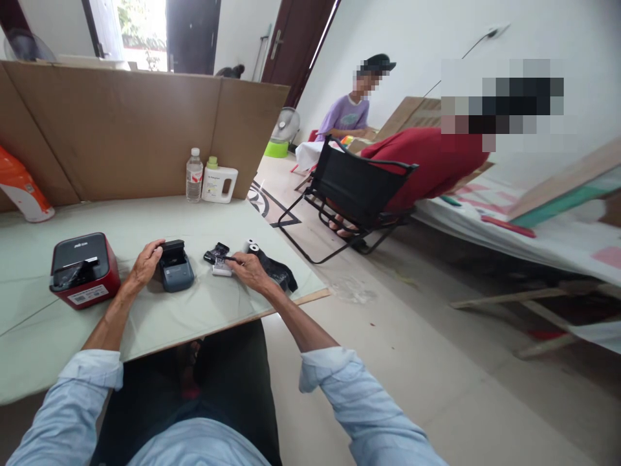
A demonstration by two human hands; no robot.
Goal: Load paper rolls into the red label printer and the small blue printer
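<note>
Printer [177, 277], long axis pointing away, left hand [144, 264] at raised lid [171, 247] — right hand [252, 272] beside roll [222, 268] (cannot tell either grip)

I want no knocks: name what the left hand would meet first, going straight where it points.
The small dark device; the left hand seems to touch its raised lid, though depth is unclear.

held dark piece [229, 259]: too small to identify | orange bottle [24, 188]: cut by left edge | red-clad person [417, 162]: head pixelated
</note>
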